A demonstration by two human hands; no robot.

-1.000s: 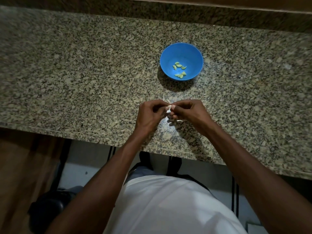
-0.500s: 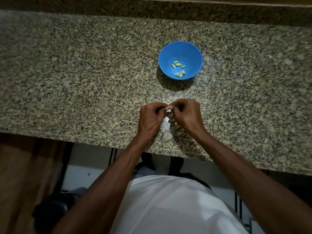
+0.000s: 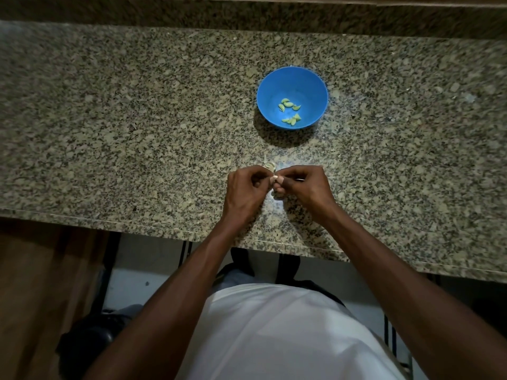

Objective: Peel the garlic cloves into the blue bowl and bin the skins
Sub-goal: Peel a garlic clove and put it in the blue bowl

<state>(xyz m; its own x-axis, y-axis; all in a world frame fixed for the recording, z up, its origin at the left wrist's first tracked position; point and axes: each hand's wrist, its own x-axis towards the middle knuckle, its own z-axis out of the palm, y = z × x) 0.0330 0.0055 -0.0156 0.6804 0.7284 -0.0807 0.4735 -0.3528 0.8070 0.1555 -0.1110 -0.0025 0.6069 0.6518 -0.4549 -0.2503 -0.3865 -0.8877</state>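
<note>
as peeled cloves (image 3: 290, 111) sit in the blue bowl (image 3: 315, 86) | left hand (image 3: 244, 193) and right hand (image 3: 304, 187) pinch a garlic clove (image 3: 275, 179) | speckled granite counter (image 3: 137, 119), skin scrap (image 3: 269, 166) beside

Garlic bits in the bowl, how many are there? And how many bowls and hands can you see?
Peeled garlic cloves in the bowl: 7
Garlic clove being peeled: 1
Blue bowl: 1
Hands: 2, the left hand and the right hand
Total: 11
</note>
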